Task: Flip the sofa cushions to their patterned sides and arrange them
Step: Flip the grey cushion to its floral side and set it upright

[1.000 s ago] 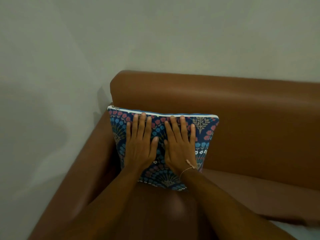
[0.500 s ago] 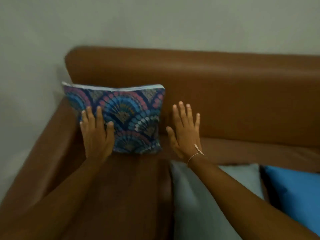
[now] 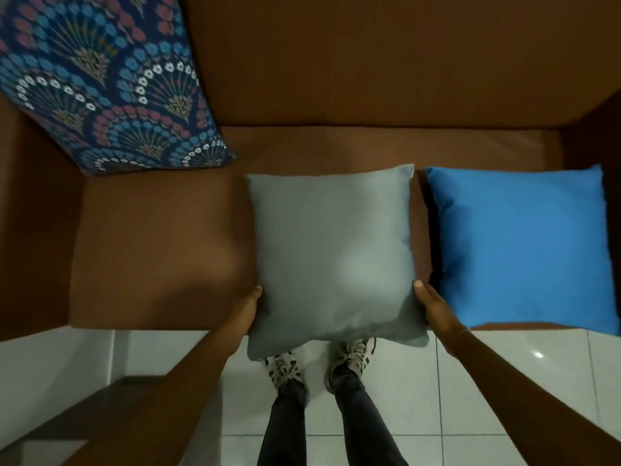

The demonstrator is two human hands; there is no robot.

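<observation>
Grey, smooth square fabric cushion (image 3: 332,257) gripped at both lower side edges.
Left hand (image 3: 247,309) and right hand (image 3: 433,307) each close on it, thumbs on top; its near edge overhangs the brown leather sofa seat (image 3: 158,250). A plain blue square cushion (image 3: 521,247) lies just beside; a fan-patterned blue-and-pink cushion (image 3: 100,82) leans in the sofa's far left corner.

Floor (image 3: 504,381): pale glossy tiles with thin grout lines; a small bright glint at the right
Shoes (image 3: 285,368): a patterned light-and-dark pair, side by side on the tiles
Trousers (image 3: 356,415): dark; two legs rising from the shoes toward the lower edge
</observation>
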